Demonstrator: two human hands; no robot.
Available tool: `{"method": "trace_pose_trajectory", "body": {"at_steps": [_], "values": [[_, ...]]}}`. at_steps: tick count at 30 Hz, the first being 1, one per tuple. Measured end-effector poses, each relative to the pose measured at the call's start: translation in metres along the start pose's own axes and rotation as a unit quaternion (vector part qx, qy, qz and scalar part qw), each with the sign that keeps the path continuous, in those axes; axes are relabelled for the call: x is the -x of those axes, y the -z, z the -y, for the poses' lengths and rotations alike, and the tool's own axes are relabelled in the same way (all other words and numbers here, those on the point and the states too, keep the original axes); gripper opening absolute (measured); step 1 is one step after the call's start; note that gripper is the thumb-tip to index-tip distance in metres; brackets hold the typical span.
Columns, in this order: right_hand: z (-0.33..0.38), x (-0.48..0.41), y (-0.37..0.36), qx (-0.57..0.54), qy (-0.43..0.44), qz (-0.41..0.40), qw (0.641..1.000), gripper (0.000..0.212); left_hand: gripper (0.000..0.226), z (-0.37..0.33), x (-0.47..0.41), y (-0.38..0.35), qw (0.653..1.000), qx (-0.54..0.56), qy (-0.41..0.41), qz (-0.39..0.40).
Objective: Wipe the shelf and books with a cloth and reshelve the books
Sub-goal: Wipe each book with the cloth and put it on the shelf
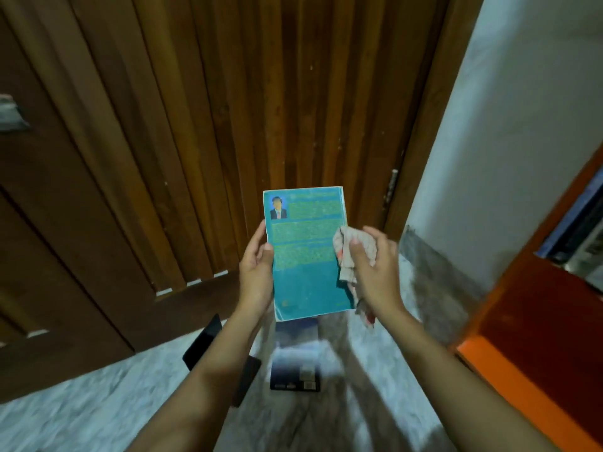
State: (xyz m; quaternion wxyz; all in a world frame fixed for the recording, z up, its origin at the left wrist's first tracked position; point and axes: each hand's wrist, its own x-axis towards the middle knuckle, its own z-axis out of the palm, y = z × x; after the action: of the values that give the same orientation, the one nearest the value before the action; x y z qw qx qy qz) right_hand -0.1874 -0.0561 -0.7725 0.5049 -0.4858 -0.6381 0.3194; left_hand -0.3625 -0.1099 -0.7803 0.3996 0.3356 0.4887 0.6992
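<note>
- Standing upright in mid-air before the door, the book looks like a light, bendy paperback, best held by its long edges.
- Left hand pinches its left edge.
- Right hand bunches the soft cloth against the right edge.

1. Book: teal paper cover with a faint sheen; its edges are scuffed pale and worn.
2. Cloth: soft matt fabric, crumpled into folds.
3. Door: brown wood slats with visible grain and a low varnish sheen.
4. Hinge: dull metal.
5. Floor: pale mottled stone, smooth, polished-looking.
6. Skirting: grey speckled stone.
7. Wall: white paint, matt.
8. Shelf: orange painted surface, smooth, slightly glossy.
9. Floor book: dark glossy cover, blurred.
</note>
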Motion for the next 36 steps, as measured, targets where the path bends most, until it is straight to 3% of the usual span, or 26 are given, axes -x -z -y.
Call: {"method": "trace_pose_trajectory", "body": {"at_steps": [5, 9, 12, 14, 16, 19, 21, 27, 32, 36], "values": [[0.061, -0.026, 0.022, -0.001, 0.057, -0.063, 0.996, 0.037, 0.038, -0.044, 0.023, -0.027, 0.997, 0.006, -0.074, 0.028], [0.104, -0.019, 0.011, -0.005, 0.174, -0.016, 0.985, 0.039, 0.038, -0.064, 0.040, -0.052, 0.993, -0.009, -0.105, 0.055], [0.123, -0.014, 0.002, 0.077, 0.305, -0.010, 0.949, 0.038, 0.037, -0.075, 0.046, -0.064, 0.992, -0.001, -0.102, 0.076], [0.122, -0.021, 0.008, 0.125, 0.348, -0.003, 0.929, 0.038, 0.036, -0.080, 0.048, -0.065, 0.992, 0.018, -0.097, 0.080], [0.109, -0.033, 0.023, 0.126, 0.318, -0.037, 0.939, 0.036, 0.035, -0.083, 0.050, -0.061, 0.991, 0.034, -0.096, 0.083], [0.091, -0.046, 0.048, 0.047, 0.158, -0.139, 0.977, 0.032, 0.034, -0.083, 0.051, -0.057, 0.992, 0.047, -0.093, 0.074], [0.089, -0.041, 0.049, 0.023, 0.098, -0.163, 0.981, 0.033, 0.035, -0.082, 0.053, -0.061, 0.992, 0.052, -0.085, 0.077], [0.089, 0.006, 0.027, 0.052, 0.268, -0.067, 0.960, 0.033, 0.036, -0.083, 0.056, -0.075, 0.990, 0.104, -0.057, 0.082], [0.056, -0.010, 0.061, 0.065, 0.059, -0.143, 0.986, 0.032, 0.037, -0.088, 0.052, -0.073, 0.989, 0.135, -0.047, 0.049], [0.062, 0.010, 0.047, 0.029, 0.114, -0.148, 0.982, 0.031, 0.036, -0.085, 0.047, -0.084, 0.989, 0.141, -0.039, 0.033]]}}
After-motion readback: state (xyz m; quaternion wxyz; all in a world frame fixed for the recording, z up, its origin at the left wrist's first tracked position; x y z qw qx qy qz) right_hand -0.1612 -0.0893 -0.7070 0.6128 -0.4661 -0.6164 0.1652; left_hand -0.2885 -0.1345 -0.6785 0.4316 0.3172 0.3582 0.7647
